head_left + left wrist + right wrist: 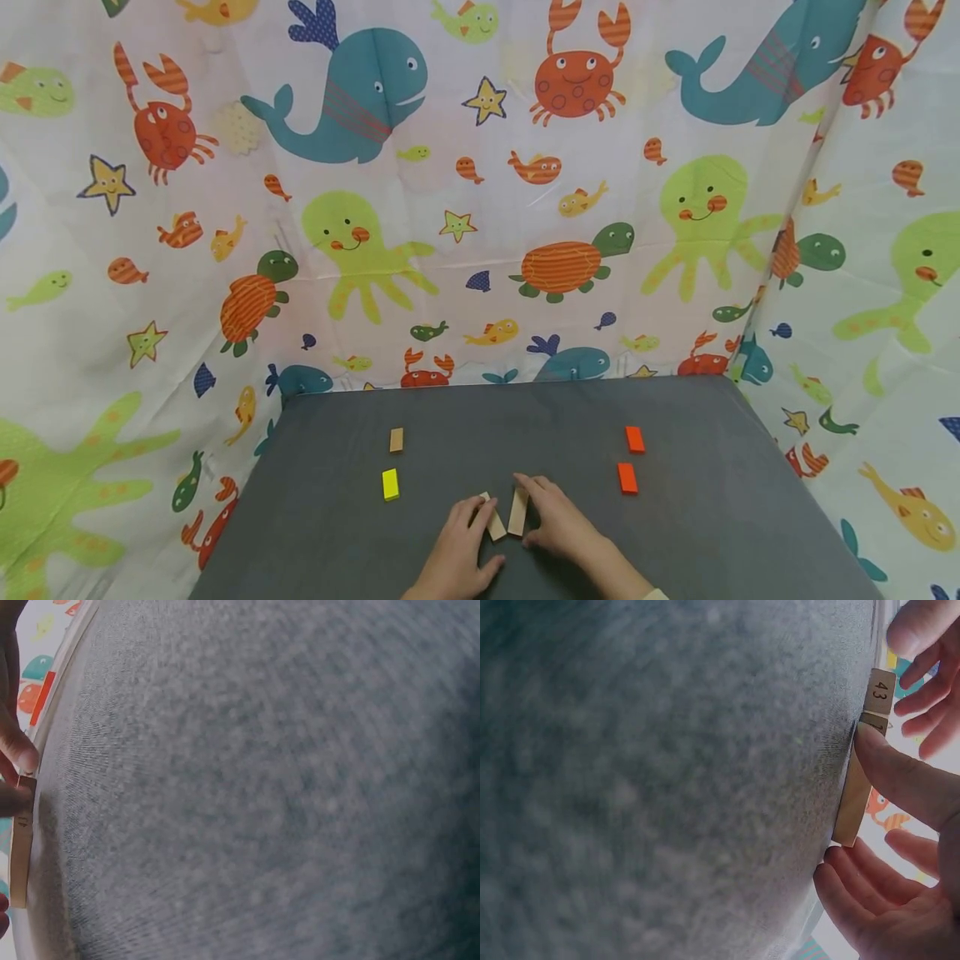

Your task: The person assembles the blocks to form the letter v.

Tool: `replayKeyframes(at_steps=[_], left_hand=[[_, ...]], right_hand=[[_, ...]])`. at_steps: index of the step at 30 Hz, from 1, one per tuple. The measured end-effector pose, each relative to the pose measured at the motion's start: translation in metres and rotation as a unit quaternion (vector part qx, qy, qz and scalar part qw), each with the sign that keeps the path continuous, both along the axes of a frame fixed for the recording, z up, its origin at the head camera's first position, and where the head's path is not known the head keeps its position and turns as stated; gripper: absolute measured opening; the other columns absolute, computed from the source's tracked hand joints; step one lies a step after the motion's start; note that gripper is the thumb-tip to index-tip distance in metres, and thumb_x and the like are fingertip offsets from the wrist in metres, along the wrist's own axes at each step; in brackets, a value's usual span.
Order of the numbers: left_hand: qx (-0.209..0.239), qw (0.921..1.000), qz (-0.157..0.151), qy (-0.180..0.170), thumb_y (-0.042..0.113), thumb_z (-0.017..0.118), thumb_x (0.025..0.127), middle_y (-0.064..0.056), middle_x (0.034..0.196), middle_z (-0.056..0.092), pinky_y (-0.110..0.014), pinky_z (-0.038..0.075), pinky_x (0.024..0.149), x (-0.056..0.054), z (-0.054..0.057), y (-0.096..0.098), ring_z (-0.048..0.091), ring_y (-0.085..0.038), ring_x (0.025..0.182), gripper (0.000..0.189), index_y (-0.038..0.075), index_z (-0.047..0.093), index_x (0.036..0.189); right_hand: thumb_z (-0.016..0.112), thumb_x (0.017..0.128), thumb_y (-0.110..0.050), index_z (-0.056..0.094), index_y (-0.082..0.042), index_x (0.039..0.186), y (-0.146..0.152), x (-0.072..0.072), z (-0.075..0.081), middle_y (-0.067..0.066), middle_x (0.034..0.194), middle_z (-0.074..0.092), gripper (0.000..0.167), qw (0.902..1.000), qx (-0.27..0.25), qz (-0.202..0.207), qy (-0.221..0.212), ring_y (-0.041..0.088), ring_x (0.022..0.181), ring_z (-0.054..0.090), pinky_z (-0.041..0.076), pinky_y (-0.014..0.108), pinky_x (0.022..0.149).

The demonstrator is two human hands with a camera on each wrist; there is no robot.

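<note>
Two plain wooden blocks lie on the grey tabletop in a narrow V, near ends close together. My right hand (pixel 558 518) holds the right wooden block (pixel 517 511) lengthwise, thumb at the near end and fingertips at the far end. In the right wrist view, that thumb (pixel 889 761) covers part of the printing on the block (pixel 853 799). My left hand (pixel 459 546) has its fingertips at the far end of the left wooden block (pixel 493 521), its thumb spread apart from it. A printed "43" shows on the left block's end (pixel 880 691).
A tan block (pixel 396 440) and a yellow block (pixel 390 484) lie at the left of the grey tabletop (pixel 675 550). Two red blocks (pixel 634 439) lie on the right, one behind the other. A sea-animal curtain (pixel 465 333) hangs behind and along the sides.
</note>
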State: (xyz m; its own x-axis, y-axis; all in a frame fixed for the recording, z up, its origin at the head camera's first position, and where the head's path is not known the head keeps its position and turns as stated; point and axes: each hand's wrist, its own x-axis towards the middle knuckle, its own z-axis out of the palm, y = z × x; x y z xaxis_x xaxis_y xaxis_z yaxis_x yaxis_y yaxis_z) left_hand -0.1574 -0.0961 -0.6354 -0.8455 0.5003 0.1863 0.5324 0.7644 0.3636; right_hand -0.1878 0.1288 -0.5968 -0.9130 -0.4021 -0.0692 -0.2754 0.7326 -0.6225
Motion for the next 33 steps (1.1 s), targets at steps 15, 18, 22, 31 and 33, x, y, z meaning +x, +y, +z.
replayKeyframes(at_steps=[15,18,22,31,33], left_hand=[[-0.017,0.9996,0.020,-0.006,0.040,0.078,0.088,-0.008,0.137,0.052,-0.044,0.054,0.098,0.001,0.002,0.004,0.052,-0.028,0.126,0.065,0.013,0.055,0.143],[-0.019,0.9997,0.006,0.011,0.045,0.074,0.091,-0.009,0.140,0.051,-0.047,0.054,0.098,0.001,0.004,0.005,0.052,-0.028,0.128,0.063,0.016,0.055,0.144],[-0.020,0.9997,-0.012,-0.001,0.051,0.068,0.094,-0.007,0.143,0.050,-0.050,0.052,0.101,0.001,0.007,0.009,0.051,-0.026,0.130,0.064,0.021,0.052,0.147],[-0.035,0.9982,-0.018,-0.044,0.066,0.055,0.095,-0.003,0.144,0.048,-0.053,0.049,0.103,0.005,0.002,0.012,0.048,-0.026,0.132,0.058,0.040,0.050,0.147],[-0.046,0.9980,-0.019,-0.040,0.068,0.054,0.094,-0.003,0.146,0.047,-0.053,0.049,0.104,0.005,0.000,0.012,0.047,-0.026,0.133,0.058,0.041,0.051,0.145]], right_hand=[[0.095,0.067,-0.016,0.045,-0.007,0.150,-0.001,0.000,-0.001,0.019,0.137,0.054,0.098,1.0000,-0.004,-0.003,0.006,0.039,0.123,0.055,0.052,0.057,0.096],[0.095,0.067,-0.018,0.044,-0.008,0.151,0.000,0.000,0.000,0.019,0.139,0.053,0.099,1.0000,-0.008,-0.005,-0.002,0.039,0.124,0.055,0.052,0.058,0.097],[0.095,0.067,-0.019,0.044,-0.009,0.151,0.002,-0.001,0.002,0.019,0.140,0.052,0.099,0.9999,-0.014,-0.009,-0.005,0.040,0.125,0.054,0.051,0.059,0.097],[0.096,0.066,-0.023,0.044,-0.007,0.150,0.016,0.000,0.006,0.022,0.139,0.053,0.100,0.9990,-0.034,-0.025,0.017,0.042,0.124,0.055,0.050,0.062,0.098],[0.096,0.066,-0.022,0.045,-0.008,0.150,0.019,-0.001,0.009,0.022,0.139,0.053,0.100,0.9987,-0.037,-0.031,0.015,0.042,0.124,0.054,0.049,0.063,0.098]])
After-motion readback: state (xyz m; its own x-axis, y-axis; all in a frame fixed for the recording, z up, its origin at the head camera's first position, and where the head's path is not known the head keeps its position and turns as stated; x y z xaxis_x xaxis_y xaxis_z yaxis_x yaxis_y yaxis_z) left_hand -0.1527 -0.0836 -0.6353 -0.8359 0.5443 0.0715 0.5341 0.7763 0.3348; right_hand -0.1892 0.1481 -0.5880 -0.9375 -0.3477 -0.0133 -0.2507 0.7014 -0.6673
